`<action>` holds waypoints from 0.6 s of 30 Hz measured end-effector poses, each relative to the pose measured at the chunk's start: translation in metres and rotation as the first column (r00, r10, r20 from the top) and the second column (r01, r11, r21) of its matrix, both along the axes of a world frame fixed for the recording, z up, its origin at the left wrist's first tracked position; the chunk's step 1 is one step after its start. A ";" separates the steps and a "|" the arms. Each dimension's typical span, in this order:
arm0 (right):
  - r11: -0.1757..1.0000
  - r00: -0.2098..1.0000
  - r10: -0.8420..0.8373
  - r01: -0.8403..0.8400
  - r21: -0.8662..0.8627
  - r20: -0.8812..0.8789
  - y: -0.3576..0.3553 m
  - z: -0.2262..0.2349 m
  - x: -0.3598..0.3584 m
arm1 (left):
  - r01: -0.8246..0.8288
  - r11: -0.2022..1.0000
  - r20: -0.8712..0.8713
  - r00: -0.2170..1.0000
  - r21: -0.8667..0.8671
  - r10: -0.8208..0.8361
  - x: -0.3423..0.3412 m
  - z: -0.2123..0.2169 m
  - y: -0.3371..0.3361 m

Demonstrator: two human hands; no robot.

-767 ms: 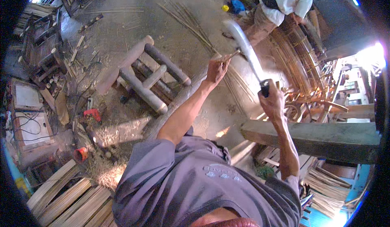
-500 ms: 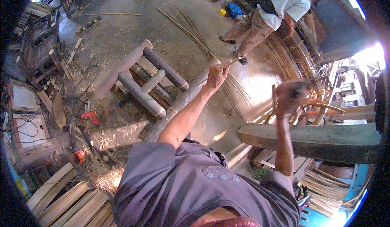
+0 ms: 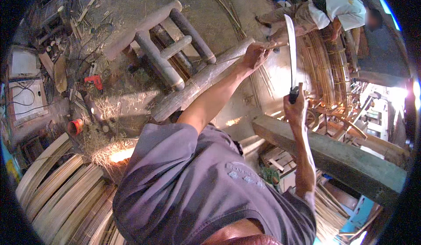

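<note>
My left hand [image 3: 255, 56] is stretched out ahead, closed round a thin wooden stick [image 3: 279, 46] whose end points right. To its right, my right hand [image 3: 296, 110] grips the dark handle of a long machete [image 3: 291, 47]. The slightly curved blade stands up and away from me, close to the stick's tip; whether they touch I cannot tell. A thick pale log [image 3: 175, 104] runs slantwise beneath my left forearm. Beside it is a frame of round wooden poles [image 3: 158, 65], with a short crosspiece between two of its bars.
A co-worker [image 3: 324, 14] bends over bundled long strips [image 3: 326, 65] at the far right. A heavy beam [image 3: 333, 153] lies beside my right forearm. Split slats [image 3: 66, 192] are stacked at lower left, near shavings [image 3: 107, 153], an orange bucket [image 3: 75, 126] and a red tool [image 3: 94, 82].
My right hand, blurred before, has come left and nearer my left hand, and the machete now shows clearly. The whole view has shifted, so the log and frame sit higher.
</note>
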State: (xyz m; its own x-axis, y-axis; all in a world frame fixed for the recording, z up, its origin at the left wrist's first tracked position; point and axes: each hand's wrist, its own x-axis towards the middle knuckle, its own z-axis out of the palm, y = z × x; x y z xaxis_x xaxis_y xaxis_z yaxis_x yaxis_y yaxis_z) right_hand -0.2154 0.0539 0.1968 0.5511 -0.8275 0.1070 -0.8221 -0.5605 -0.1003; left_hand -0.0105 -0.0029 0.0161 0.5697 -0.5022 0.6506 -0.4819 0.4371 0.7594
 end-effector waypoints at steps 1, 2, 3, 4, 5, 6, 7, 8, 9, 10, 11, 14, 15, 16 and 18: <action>1.000 0.999 -0.029 0.029 0.003 -0.040 0.005 0.000 -0.006 | -0.034 0.998 0.017 0.999 0.047 0.033 0.001 0.002 0.001; 0.998 0.999 -0.032 0.033 -0.061 0.024 -0.007 0.016 -0.004 | -0.146 0.987 0.125 0.983 0.062 0.138 0.009 0.002 -0.002; 0.998 0.992 -0.015 0.022 -0.051 0.126 -0.018 0.042 -0.005 | -0.218 0.973 0.198 0.960 0.081 0.198 0.007 0.002 -0.001; 0.987 0.990 -0.060 0.078 -0.142 0.128 -0.027 0.069 -0.003 | -0.280 0.955 0.279 0.929 0.098 0.243 0.002 0.004 0.006; 0.974 0.931 0.029 0.056 -0.221 0.364 -0.039 0.096 -0.003 | -0.159 0.943 0.183 0.977 0.292 0.108 0.000 0.006 0.007; 0.963 0.812 0.049 0.115 -0.242 0.581 -0.043 0.111 -0.004 | -0.156 0.963 0.164 0.979 0.219 0.121 0.002 0.007 0.007; 0.985 0.689 0.044 0.091 -0.147 0.723 -0.045 0.116 0.000 | -0.109 0.970 0.121 0.989 0.220 0.083 0.001 0.007 0.008; 0.990 0.620 0.033 0.089 -0.112 0.784 -0.044 0.112 0.003 | -0.035 0.974 0.058 0.998 0.226 0.022 0.001 0.007 0.009; 0.990 0.645 0.024 0.091 -0.108 0.764 -0.039 0.097 0.005 | -0.100 0.975 0.107 0.991 0.197 0.080 0.001 0.006 0.009; 0.984 0.782 0.022 0.093 -0.151 0.623 -0.031 0.071 0.008 | -0.129 0.974 0.131 0.986 0.189 0.105 0.001 0.005 0.008; 0.941 0.964 0.080 0.010 -0.337 0.253 -0.021 0.039 0.012 | -0.136 0.977 0.141 0.983 0.162 0.114 0.002 0.003 0.008; 0.994 0.986 0.112 -0.111 -0.015 0.122 -0.012 0.016 0.007 | -0.008 0.982 0.066 0.998 0.189 -0.004 0.000 0.000 0.007; 0.998 0.984 0.055 -0.056 0.003 0.168 -0.020 0.027 0.006 | -0.088 0.968 0.174 0.984 0.234 0.048 0.001 -0.002 0.006; 1.000 0.981 0.024 -0.023 -0.007 0.194 -0.022 0.045 0.002 | -0.141 0.975 0.211 0.972 0.173 0.103 -0.002 -0.002 0.006; 0.981 0.877 0.107 -0.017 -0.192 0.469 -0.038 0.087 0.002 | -0.259 0.962 0.242 0.942 0.090 0.231 -0.003 -0.002 0.004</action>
State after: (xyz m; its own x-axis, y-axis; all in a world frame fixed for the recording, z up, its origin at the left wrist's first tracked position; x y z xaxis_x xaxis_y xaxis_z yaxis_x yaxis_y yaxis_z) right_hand -0.2139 0.0159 0.2838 0.4460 -0.7358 0.5095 -0.6629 -0.6541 -0.3643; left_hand -0.0139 0.0007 0.0137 0.5287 -0.4478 0.7211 -0.7284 0.1968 0.6563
